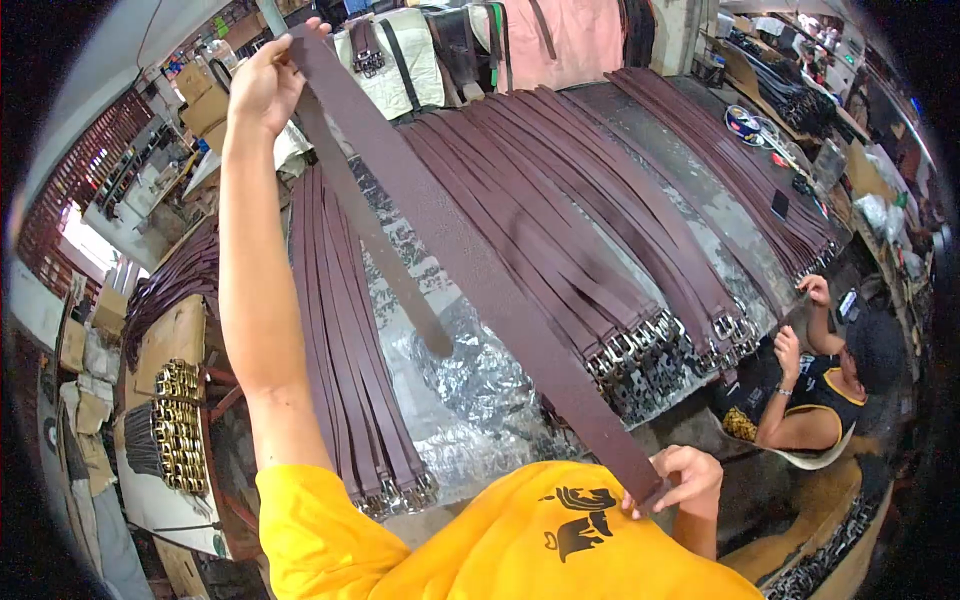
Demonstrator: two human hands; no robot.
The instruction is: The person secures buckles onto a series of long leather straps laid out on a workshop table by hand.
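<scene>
A long dark brown leather belt strap stretches diagonally between my two hands. Raised at the upper left, my left hand is closed on the strap, its fingers pinching it near the top. From there a loose length of strap hangs down to a tapered tip. Close to my yellow shirt, my right hand grips the strap's lower end between thumb and fingers. Beneath the strap, rows of brown belts with silver buckles lie on the table. Another bunch of belts lies to the left.
Plastic film covers part of the table. Gold buckles sit on a side surface at left. At right a seated person has both hands raised. More belts, a phone and a tape roll lie at the far right.
</scene>
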